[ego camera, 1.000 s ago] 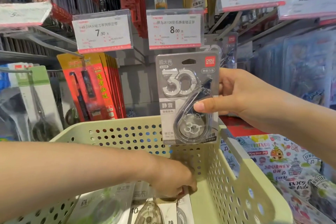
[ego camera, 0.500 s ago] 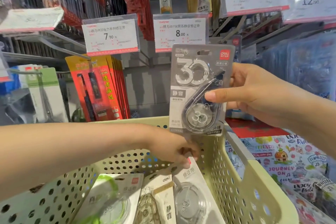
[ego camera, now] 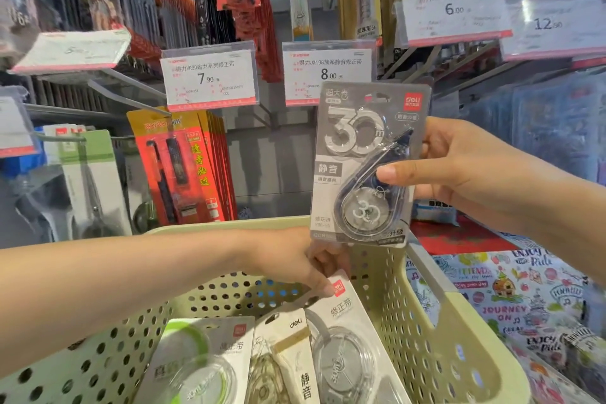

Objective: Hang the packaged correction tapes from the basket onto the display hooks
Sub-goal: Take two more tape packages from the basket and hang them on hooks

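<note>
My right hand (ego camera: pixel 459 167) holds a grey packaged correction tape (ego camera: pixel 357 147) marked "30" upright above the far rim of the pale green perforated basket (ego camera: pixel 436 338). The pack's hang hole sits just below the 8.00 price tag (ego camera: pixel 328 70), whose hook is hidden behind it. My left hand (ego camera: pixel 295 262) reaches into the basket and pinches the top of a white-carded correction tape pack (ego camera: pixel 344 331). Two more packs lie beside it: a beige one (ego camera: pixel 285 357) and a green-and-white one (ego camera: pixel 203 361).
Red-orange pen packs (ego camera: pixel 177 164) hang under the 7.90 tag (ego camera: pixel 210 79). Scissors packs (ego camera: pixel 88 180) hang at the left. Price tags marked 6.00 (ego camera: pixel 454 11) and 12 (ego camera: pixel 554 24) jut out at the upper right. Patterned packages (ego camera: pixel 511 298) lie right of the basket.
My right hand has raised the grey pack up and rightwards toward the 8.00 tag. My left hand has lifted the white-carded pack's top inside the basket.
</note>
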Available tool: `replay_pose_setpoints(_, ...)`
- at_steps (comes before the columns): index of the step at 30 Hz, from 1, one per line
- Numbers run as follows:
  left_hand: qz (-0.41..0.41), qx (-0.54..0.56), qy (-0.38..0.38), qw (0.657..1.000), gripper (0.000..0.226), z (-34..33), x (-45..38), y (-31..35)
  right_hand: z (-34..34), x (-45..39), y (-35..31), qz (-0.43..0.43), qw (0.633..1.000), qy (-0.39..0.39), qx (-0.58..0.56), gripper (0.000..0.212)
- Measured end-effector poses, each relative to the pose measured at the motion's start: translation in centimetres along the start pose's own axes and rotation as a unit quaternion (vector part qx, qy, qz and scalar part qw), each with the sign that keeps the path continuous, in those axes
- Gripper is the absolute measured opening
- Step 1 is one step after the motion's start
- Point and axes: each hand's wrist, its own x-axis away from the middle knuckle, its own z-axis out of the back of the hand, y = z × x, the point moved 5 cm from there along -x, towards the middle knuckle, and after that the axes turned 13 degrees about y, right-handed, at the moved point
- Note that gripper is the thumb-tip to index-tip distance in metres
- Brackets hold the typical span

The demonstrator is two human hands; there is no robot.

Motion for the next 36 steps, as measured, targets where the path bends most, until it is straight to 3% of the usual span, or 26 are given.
replay_pose_setpoints(8, 0.019, 0.018, 0.012, 1.000, 0.033, 0.1, 0.3, 0.5, 0.1, 0.2, -0.2, 0.000, 1.000, -0.001, 0.009, 0.056)
replay_pose_setpoints(13, 0.017, 0.048, 0.071, 0.996, 0.034, 1.5, 0.6, 1.5, 0.7, 0.3, -0.5, 0.004, 1.000, 0.005, -0.027, 0.055)
replay_pose_setpoints(22, -0.097, 0.019, 0.179, 0.979, 0.025, 4.5, 1.7, 4.9, 2.0, 0.3, -1.3, 0.025, 0.997, 0.027, -0.072, 0.053)
replay_pose_setpoints(27, -0.124, 0.065, 0.191, 0.972, 0.022, 6.3, 2.4, 6.1, 2.7, 0.5, -1.5, 0.029, 0.995, 0.030, -0.088, 0.053)
replay_pose_setpoints(36, -0.150, 0.063, 0.298, 0.940, 0.018, 9.1, 3.5, 7.8, 4.1, 1.4, -1.4, 0.005, 0.993, 0.055, -0.104, 0.062)
